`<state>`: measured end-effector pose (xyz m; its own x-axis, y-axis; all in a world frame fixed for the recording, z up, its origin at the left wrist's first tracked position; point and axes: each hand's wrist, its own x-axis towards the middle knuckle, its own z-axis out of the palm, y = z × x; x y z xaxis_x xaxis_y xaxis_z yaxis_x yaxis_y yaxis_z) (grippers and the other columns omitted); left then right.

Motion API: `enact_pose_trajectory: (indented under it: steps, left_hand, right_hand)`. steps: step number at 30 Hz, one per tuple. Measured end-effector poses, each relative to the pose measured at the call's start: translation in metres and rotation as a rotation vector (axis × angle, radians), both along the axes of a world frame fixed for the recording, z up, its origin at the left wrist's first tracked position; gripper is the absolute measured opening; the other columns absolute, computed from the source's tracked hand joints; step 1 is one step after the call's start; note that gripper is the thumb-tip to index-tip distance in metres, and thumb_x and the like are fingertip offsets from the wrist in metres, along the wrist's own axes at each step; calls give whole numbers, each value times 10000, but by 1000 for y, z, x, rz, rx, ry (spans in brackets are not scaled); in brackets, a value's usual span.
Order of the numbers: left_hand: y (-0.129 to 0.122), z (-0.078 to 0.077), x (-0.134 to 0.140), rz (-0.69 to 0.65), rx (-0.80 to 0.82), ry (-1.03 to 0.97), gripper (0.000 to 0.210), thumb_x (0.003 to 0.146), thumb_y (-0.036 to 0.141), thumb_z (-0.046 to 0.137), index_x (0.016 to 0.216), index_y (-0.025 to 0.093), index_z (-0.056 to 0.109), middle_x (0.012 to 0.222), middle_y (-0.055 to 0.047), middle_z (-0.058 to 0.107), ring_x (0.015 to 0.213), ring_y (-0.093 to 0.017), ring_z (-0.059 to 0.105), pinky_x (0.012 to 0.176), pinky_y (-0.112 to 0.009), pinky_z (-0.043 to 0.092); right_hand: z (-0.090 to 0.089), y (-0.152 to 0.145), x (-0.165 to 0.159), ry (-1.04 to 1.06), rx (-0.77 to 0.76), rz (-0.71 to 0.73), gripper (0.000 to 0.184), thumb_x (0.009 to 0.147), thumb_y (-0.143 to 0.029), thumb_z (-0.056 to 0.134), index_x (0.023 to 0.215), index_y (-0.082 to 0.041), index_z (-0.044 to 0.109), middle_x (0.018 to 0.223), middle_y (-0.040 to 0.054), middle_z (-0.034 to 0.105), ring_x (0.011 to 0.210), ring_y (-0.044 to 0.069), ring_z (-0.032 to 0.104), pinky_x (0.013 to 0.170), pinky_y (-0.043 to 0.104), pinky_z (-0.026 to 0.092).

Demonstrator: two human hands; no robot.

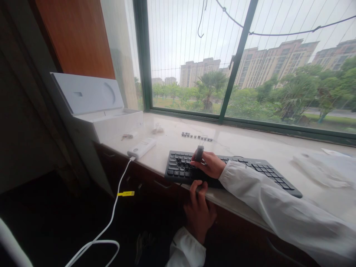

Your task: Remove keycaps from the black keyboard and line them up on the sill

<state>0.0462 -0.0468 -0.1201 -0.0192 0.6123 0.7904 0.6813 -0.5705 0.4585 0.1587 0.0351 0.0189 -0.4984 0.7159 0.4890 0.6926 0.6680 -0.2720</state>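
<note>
A black keyboard (267,171) lies on the pale sill, with several bare key sockets showing in its left part. My right hand (213,164) is closed around a black-handled keycap puller (199,152) above those sockets. The puller's thin wire loops point up, away from the keys. Fingertips of my left hand (198,209) rest at the keyboard's front edge, with the fingers stretched and apart; its thumb is hard to make out. Behind the keyboard, several loose dark keycaps (195,137) stand in rows.
An open white box (119,124) stands at the sill's left end. Nearby lie a white device (141,147) with a white cable (118,193), and small items in clear plastic (157,129). A crumpled plastic bag (319,170) lies at right. The window frame (183,113) borders the back.
</note>
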Motion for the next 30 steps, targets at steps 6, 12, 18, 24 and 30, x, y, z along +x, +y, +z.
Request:
enact_pose_trajectory:
  steps: [6,12,18,24,30]
  left_hand:
    - [2,-2,0,-4,26,-4,499,736,73,491,1218,193,536,1246,-106,558,1108,-206,604,705,-249,541]
    - [1,-4,1,6,8,-3,488,751,80,494,1224,195,534,1252,-106,558,1116,-207,601,722,-258,540]
    - [0,0,0,-5,37,-7,473,752,88,488,1212,185,540,1236,-110,563,1115,-207,601,739,-259,544]
    - [1,0,0,-5,35,-5,462,773,87,475,1220,187,530,1239,-112,561,1117,-199,601,738,-256,542]
    - [1,-4,1,0,4,-2,499,747,81,494,1231,198,525,1263,-104,550,1118,-206,601,704,-252,541]
  right_hand:
    - [-4,-2,0,-7,59,23,305,945,-475,454,925,-194,571,832,66,671,705,165,620,668,290,499]
    - [-3,-7,-1,-37,102,25,299,949,-468,447,924,-200,576,816,63,671,693,168,626,663,289,505]
    - [-4,-3,1,-27,145,28,288,951,-459,455,923,-195,567,822,68,670,704,168,628,668,287,509]
    - [-4,2,4,22,155,25,265,948,-446,466,908,-198,550,797,62,661,659,157,601,629,282,497]
    - [-4,1,4,19,121,29,281,942,-452,474,886,-193,569,765,53,659,592,144,566,591,278,473]
